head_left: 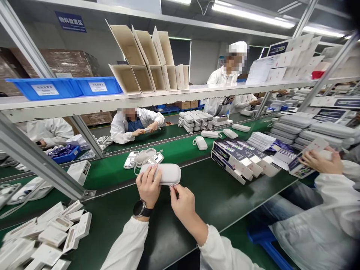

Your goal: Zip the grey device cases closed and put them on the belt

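My left hand (149, 184) clasps a grey zippered case (171, 173); my right hand (182, 200) pinches its near-side zipper pull (172, 184).

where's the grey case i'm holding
The grey case is just below and left of centre in the head view, in your left hand, with your right hand at its near edge.

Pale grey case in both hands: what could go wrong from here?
The right hand's grip pinches what looks like a small zipper pull, so it could slip or snag. The pale grey case, held at one end by the left hand's grip, could twist. Heaped white boxes at lower left could slide if bumped.
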Demonstrator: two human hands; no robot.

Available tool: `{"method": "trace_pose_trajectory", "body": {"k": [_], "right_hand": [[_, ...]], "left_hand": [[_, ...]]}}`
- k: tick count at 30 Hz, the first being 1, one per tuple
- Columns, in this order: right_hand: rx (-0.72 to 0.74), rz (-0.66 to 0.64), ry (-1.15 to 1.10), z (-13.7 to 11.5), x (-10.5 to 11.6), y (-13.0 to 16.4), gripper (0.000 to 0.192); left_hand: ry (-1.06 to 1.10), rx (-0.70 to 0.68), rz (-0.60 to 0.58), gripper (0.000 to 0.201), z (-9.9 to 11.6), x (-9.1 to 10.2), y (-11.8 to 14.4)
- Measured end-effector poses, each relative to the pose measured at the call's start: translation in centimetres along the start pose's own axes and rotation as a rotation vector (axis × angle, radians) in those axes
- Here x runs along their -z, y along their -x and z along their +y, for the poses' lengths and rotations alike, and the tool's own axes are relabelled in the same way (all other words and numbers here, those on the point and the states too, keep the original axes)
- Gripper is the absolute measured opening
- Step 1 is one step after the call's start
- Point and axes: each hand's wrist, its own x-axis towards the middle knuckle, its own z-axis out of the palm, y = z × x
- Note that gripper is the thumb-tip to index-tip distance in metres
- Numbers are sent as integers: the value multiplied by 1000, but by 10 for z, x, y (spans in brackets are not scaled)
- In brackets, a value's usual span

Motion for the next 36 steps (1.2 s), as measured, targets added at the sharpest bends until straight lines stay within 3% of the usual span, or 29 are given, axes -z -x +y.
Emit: {"method": "trace_pose_trajectory", "body": {"k": [8, 13, 17, 23, 26, 30, 36], "right_hand": [[248, -260, 272, 20, 5, -12, 27], [318, -407, 131, 43, 23, -31, 26], [387, -462, 24, 57, 38, -29, 28], [309, -435, -8, 54, 35, 6, 18], [291, -424, 64, 45, 28, 22, 15], [203, -427, 161, 38, 24, 32, 15], [122, -455, 96, 76, 39, 8, 25]], "left_hand": [[-75, -70, -277, 47, -10, 9, 6], [-45, -29, -338, 49, -9, 19, 6], [50, 21, -377, 50, 1, 26, 13], [-7, 100, -422, 56, 26, 32, 25], [-48, 72, -499, 64, 35, 32, 24], [-73, 15, -520, 65, 37, 32, 21], [-49, -20, -424, 66, 28, 38, 21]]}}
